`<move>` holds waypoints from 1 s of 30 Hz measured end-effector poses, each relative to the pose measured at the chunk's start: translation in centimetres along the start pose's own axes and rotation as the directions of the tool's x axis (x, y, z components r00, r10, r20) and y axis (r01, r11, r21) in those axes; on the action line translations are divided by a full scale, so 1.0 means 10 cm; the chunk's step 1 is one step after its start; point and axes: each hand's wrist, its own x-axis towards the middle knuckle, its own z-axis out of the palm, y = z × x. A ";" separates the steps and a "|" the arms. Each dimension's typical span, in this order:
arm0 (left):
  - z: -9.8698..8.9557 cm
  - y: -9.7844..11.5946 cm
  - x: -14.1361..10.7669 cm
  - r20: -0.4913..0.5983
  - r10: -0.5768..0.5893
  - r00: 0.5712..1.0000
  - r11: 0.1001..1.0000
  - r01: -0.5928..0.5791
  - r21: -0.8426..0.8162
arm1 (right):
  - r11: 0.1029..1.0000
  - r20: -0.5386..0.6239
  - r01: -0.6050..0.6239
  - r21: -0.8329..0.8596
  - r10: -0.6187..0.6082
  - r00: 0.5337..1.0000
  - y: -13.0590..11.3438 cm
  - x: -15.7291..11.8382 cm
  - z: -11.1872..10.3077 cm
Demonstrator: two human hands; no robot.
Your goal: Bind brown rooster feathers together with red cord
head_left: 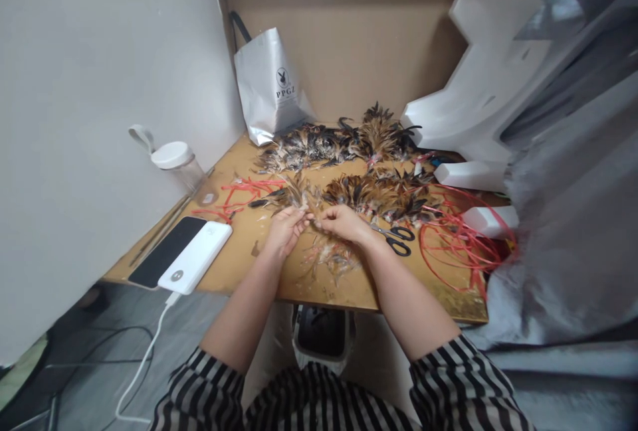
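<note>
Above the middle of the table, my left hand [289,228] is closed in a pinch on a small bunch of brown feathers [298,192], whose tips point away from me. Close beside it, my right hand [343,224] has thumb and fingers pressed together near the bunch's base; what it pinches is too small to make out. Loose pale feathers [333,258] are scattered below the hands. Just past my right hand lie scissors [399,240] with black handles. A pile of brown and black feathers [379,195] sits behind them.
More feather bundles [323,145] lie at the back, before a silver bag [269,79]. Red plastic strips [458,238] tangle at the right, others [234,198] at the left. A lidded clear cup [179,162], a phone [167,252] and a cabled white power bank [197,258] are left.
</note>
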 end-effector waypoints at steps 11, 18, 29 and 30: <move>0.01 0.00 -0.02 0.063 0.007 0.998 1.000 -0.008 0.021 | 0.994 -0.006 -0.024 0.109 0.025 1.000 -0.06 -0.04 -0.01; -0.06 -0.01 0.02 0.016 -0.018 1.000 0.999 0.017 0.029 | 0.838 -0.072 -0.093 0.537 0.155 0.985 -0.09 0.03 0.01; -0.02 -0.02 -0.02 0.060 -0.105 0.993 0.988 0.097 0.120 | 0.807 -0.102 -0.035 0.590 0.117 0.988 -0.05 0.05 0.07; -0.02 -0.02 -0.02 0.062 -0.106 0.992 0.987 0.097 0.126 | 0.815 -0.104 -0.028 0.579 0.107 0.989 -0.04 0.05 0.08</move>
